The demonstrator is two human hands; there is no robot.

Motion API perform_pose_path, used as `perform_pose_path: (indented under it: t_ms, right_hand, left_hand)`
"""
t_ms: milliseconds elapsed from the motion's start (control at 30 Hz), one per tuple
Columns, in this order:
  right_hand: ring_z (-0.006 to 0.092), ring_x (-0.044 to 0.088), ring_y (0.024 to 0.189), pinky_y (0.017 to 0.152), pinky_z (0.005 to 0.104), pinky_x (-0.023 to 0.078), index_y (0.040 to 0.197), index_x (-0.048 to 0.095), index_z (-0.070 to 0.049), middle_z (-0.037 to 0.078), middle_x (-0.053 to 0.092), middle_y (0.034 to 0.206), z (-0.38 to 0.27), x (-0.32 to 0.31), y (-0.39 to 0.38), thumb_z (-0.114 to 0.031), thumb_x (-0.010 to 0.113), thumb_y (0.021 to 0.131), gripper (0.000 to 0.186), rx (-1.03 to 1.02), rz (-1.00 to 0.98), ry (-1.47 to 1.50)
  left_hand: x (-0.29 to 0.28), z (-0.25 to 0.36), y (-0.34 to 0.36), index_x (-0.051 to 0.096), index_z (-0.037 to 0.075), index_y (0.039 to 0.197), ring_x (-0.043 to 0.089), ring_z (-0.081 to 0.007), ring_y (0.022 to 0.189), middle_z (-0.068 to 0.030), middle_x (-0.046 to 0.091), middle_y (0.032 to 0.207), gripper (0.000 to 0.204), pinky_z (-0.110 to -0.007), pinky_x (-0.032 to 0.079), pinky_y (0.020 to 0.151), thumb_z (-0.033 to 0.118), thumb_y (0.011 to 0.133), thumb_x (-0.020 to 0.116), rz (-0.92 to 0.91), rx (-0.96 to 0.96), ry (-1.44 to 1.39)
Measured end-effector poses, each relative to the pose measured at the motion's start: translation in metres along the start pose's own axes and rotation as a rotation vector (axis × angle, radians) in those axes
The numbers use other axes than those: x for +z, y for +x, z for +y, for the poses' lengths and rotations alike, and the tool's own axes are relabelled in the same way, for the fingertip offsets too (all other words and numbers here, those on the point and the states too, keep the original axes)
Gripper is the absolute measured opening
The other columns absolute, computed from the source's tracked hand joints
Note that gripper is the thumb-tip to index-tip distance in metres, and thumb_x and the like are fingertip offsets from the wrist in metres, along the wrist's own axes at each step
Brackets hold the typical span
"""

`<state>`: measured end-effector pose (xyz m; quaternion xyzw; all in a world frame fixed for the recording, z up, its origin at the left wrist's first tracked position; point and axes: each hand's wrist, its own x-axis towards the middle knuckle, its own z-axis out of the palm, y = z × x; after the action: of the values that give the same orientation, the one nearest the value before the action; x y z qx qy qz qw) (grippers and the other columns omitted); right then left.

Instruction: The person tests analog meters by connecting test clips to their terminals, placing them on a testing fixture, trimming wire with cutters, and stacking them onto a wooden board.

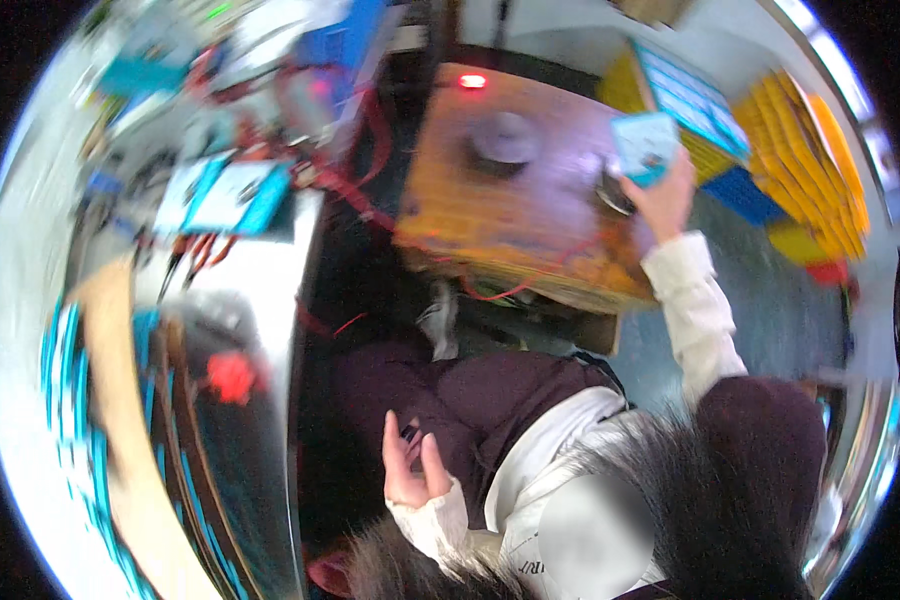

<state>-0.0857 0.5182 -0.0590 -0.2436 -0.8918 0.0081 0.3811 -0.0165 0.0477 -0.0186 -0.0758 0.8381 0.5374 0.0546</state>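
Observation:
My right hand (666, 196) grips a light blue-and-white rectangular piece (646, 145) over the right side of a wooden table (440, 180). Just beside that hand is a dark round object with a metallic rim (610, 189), partly hidden and blurred. A grey, round, domed object (505, 140) sits nearer the middle of the tabletop. Low over my lap, my left hand (415, 465) is raised with its fingers apart and curved.
A steel bench (285, 260) at left carries blue-and-white panels (220, 195), red cables and blurred tools, with stacked boards below. At right stand yellow trays (805, 170) and a blue-topped box (685, 95). A red light (472, 81) glows on the table's back edge.

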Motion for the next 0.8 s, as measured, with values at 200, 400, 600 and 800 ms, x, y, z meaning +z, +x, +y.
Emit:
perform_pose_path:
  t_ms: [200, 400, 600, 800]
  right_hand:
    - [0.0341, 0.048, 0.119, 0.104, 0.0436, 0.036, 0.138, 0.035, 0.005, 0.023, 0.05, 0.127, -0.101, -0.016, -0.04, -0.025, 0.087, 0.062, 0.096, 0.174, -0.258, 0.6]
    - [0.0353, 0.045, 0.123, 0.106, 0.0431, 0.035, 0.146, 0.022, 0.006, 0.023, 0.042, 0.133, -0.288, -0.094, -0.127, -0.019, 0.087, 0.062, 0.109, -0.318, -0.844, 1.179]
    - [0.0263, 0.059, 0.108, 0.094, 0.0361, 0.047, 0.143, 0.029, 0.004, 0.018, 0.055, 0.12, -0.332, -0.119, -0.14, -0.016, 0.086, 0.068, 0.097, -0.28, -1.324, 1.466]
    - [0.0087, 0.067, 0.077, 0.069, 0.022, 0.054, 0.099, 0.063, 0.002, 0.007, 0.07, 0.091, -0.317, -0.12, -0.152, -0.003, 0.075, 0.082, 0.021, 0.369, -1.952, 1.473]
  left_hand:
    - [0.002, 0.013, -0.004, 0.048, 0.001, 0.137, 0.067, -0.018, 0.095, -0.0162, 0.067, 0.112, 0.048, -0.028, 0.051, 0.085, 0.005, 0.09, 0.061, -0.003, -0.04, -0.085]
    - [0.005, 0.039, -0.013, 0.048, 0.001, 0.132, 0.067, -0.0259, 0.082, -0.0206, 0.066, 0.096, 0.046, -0.034, 0.052, 0.074, 0.018, 0.092, 0.061, 0.185, -0.104, 0.028]
    - [-0.04, 0.006, -0.035, 0.045, -0.003, 0.131, 0.064, -0.0131, 0.086, -0.0077, 0.066, 0.105, 0.043, -0.026, 0.051, 0.073, 0.005, 0.091, 0.061, 0.596, -0.092, -0.778]
    - [-0.063, -0.02, -0.047, 0.04, -0.002, 0.139, 0.064, -0.0126, 0.095, -0.0107, 0.065, 0.112, 0.054, -0.021, 0.048, 0.075, 0.004, 0.091, 0.064, 0.455, -0.123, -0.8]
